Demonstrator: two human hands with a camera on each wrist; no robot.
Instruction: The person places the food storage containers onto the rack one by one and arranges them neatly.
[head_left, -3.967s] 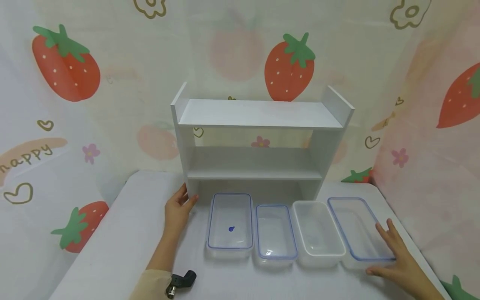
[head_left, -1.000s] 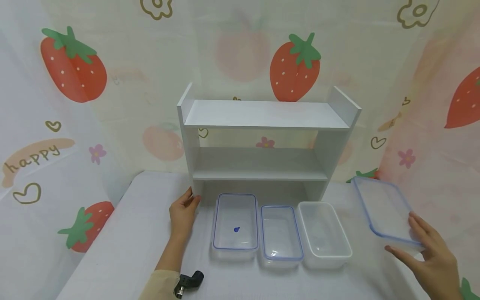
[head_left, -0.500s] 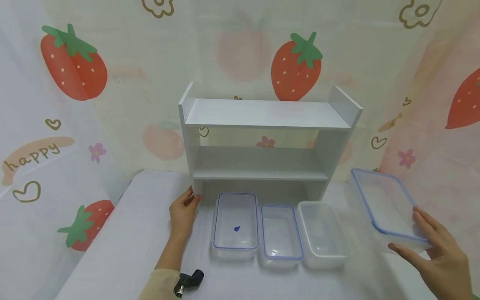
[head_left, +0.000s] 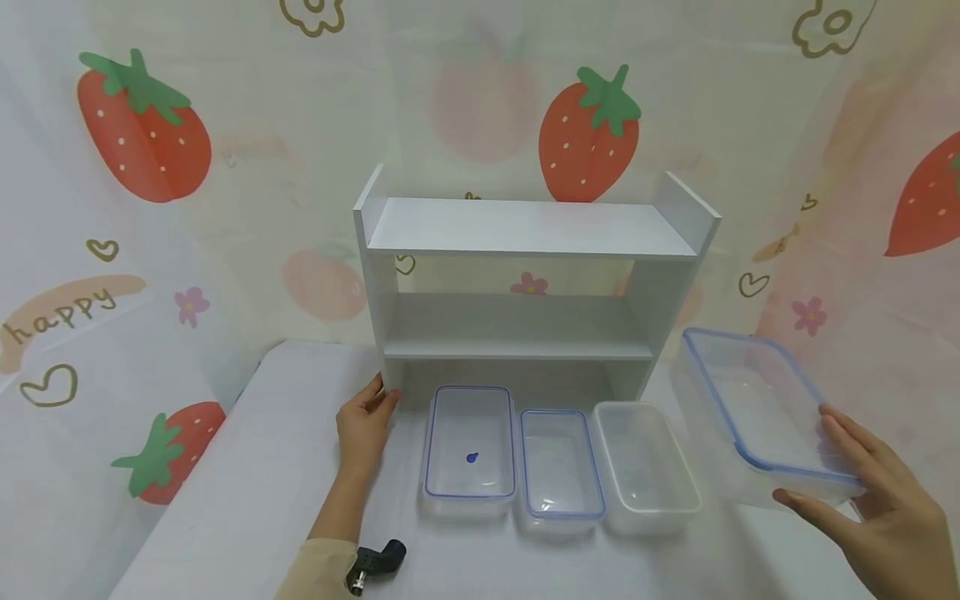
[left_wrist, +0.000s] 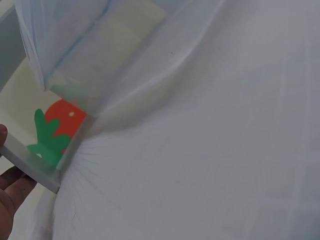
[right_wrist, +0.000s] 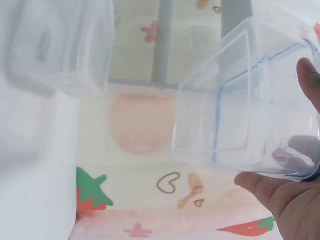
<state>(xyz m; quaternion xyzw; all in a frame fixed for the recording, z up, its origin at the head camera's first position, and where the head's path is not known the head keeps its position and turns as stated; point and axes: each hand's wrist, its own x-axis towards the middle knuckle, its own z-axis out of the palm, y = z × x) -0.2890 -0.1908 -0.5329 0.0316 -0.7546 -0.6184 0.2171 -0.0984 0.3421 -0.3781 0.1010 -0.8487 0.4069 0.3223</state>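
Observation:
My right hand grips the near right end of a clear food container with a blue-rimmed lid, thumb in front and fingers over the lid. It is tilted, raised off the table; its clear wall fills the right side of the right wrist view. My left hand holds the lower left side panel of a white shelf unit; in the left wrist view thumb and fingers lie on either side of the panel. Between the hands stand two blue-rimmed containers and a lidless-looking one.
The shelf unit rises at the back of the white-covered table, close behind the containers. Strawberry-patterned cloth hangs behind and at both sides. A black mount sits on the left wrist, by the sleeve.
Over the last four seconds my right hand has taken the rightmost container and lifted it off the table. In the last second it has risen slightly and shifted left. My left hand stays on the shelf.

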